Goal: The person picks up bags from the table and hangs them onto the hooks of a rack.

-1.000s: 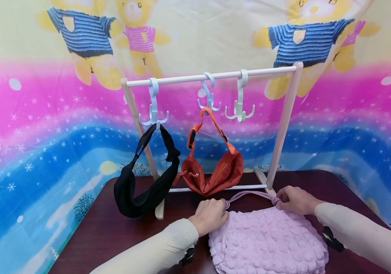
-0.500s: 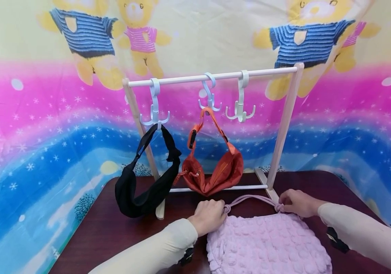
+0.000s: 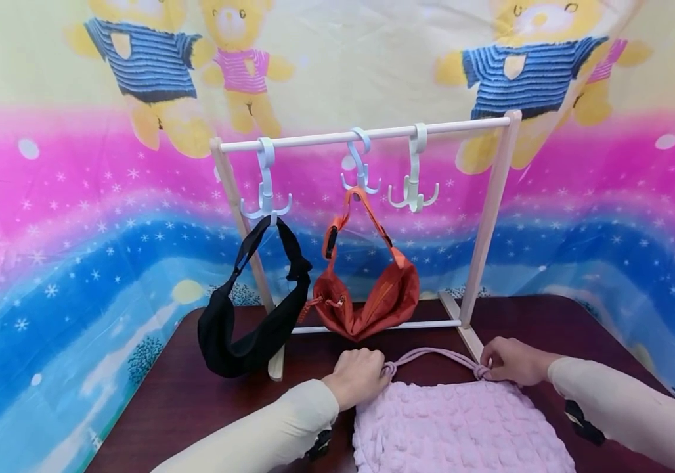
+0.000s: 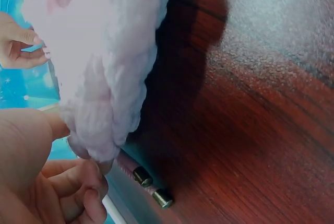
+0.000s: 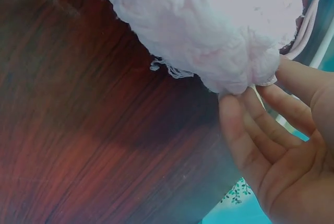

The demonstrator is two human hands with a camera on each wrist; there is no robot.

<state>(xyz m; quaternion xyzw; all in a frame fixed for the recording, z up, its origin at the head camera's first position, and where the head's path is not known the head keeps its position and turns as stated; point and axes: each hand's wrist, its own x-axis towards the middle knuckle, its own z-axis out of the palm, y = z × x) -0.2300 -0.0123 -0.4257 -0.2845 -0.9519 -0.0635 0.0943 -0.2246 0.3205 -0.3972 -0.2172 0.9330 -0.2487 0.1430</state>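
Note:
A pink puffy quilted bag (image 3: 461,427) is at the front of the table, its lower part cut off by the head view's bottom edge. My left hand (image 3: 358,378) pinches its upper left corner, and my right hand (image 3: 517,361) pinches the upper right corner. Between them the knotted pink cord handle (image 3: 432,352) arcs toward the rack. In the left wrist view, two metal-tipped cord ends (image 4: 151,185) dangle under the left hand's corner. Thumb and fingers close on the bag's corner in the right wrist view, with frayed threads (image 5: 177,70) along its edge.
Behind the bag stands a wooden rack (image 3: 494,210). From its hooks hang a black bag (image 3: 249,348) at left and an orange-red bag (image 3: 373,302) in the middle. A pale green hook (image 3: 414,177) at right carries nothing. The dark red table (image 3: 160,407) has rounded corners.
Both hands have moved slightly toward the camera with the pink bag, whose top edge now sits lower in the head view. The hanging bags have stayed in place.

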